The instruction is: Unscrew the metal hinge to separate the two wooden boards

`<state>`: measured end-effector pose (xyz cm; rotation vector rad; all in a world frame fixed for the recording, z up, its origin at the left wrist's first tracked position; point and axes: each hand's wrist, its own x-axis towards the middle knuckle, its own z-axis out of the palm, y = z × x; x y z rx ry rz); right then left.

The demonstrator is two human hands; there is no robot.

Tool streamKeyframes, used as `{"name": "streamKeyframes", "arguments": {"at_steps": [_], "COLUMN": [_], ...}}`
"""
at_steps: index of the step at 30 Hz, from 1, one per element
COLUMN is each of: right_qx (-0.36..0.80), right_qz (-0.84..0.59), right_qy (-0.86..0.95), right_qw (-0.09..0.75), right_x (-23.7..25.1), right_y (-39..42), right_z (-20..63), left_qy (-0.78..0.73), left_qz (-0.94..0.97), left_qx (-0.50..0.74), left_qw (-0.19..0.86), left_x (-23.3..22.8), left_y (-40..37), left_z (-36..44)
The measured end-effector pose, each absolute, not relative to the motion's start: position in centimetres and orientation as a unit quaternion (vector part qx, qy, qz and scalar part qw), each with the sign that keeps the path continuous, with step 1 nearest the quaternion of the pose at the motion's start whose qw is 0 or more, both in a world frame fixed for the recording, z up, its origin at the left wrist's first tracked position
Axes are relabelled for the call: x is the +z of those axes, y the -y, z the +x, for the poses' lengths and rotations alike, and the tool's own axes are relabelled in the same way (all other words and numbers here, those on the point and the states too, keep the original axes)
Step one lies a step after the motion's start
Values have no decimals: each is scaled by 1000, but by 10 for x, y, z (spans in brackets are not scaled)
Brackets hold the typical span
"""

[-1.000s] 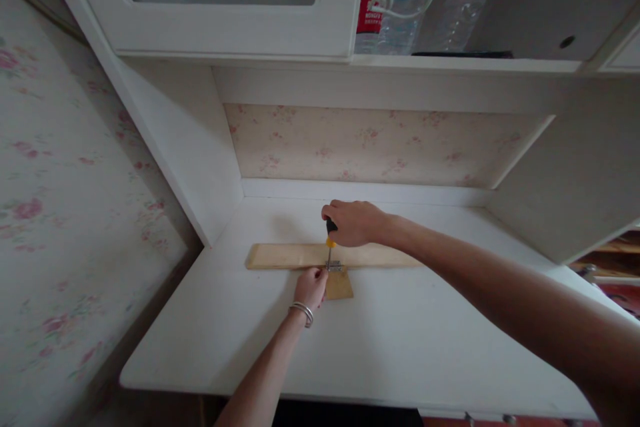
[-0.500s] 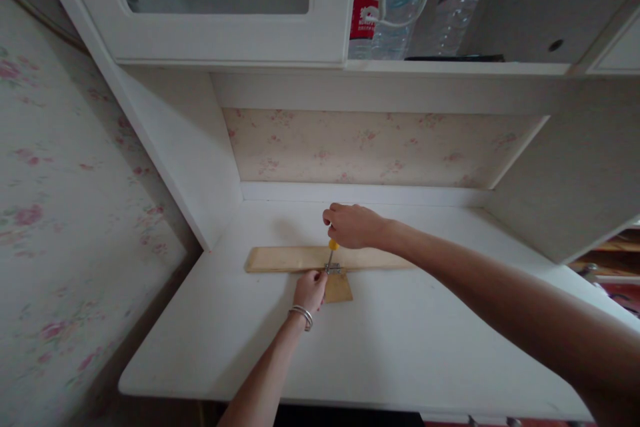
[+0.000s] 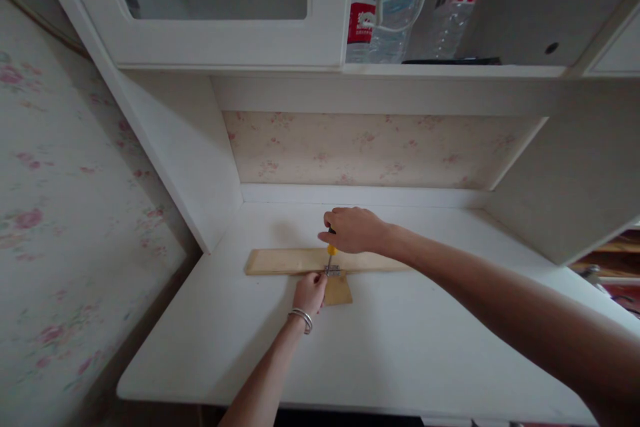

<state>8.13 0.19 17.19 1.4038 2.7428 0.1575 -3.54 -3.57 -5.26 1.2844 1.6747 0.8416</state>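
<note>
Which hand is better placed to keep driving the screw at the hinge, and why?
The right hand: it grips the screwdriver upright over the hinge. The left hand sits beside the hinge on the wooden pieces.

White desk [image 3: 400,347], long wooden strip [image 3: 280,260] lying flat on it, small wooden block [image 3: 339,290] touching its near edge

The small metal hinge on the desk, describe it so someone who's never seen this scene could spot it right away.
Start at the white desk under the wall cabinets, where a long pale wooden strip lies crosswise. At its near edge a smaller brown wood piece butts against it, and the hinge bridges the two. It is the only shiny metal part there, under the screwdriver tip, between the right hand and left hand.
</note>
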Motion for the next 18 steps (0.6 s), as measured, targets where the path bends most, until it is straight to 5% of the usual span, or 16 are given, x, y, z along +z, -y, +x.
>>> {"name": "streamKeyframes", "arguments": {"at_steps": [18], "right_qx": [84], "right_qz": [432], "right_qy": [-898], "right_qw": [15], "right_x": [173], "right_y": [11], "right_z": [82], "left_qy": [-662], "left_qz": [516], "left_qx": [343], "left_qw": [422], "left_x": [-51], "left_y": [37], "left_z": [-35]}}
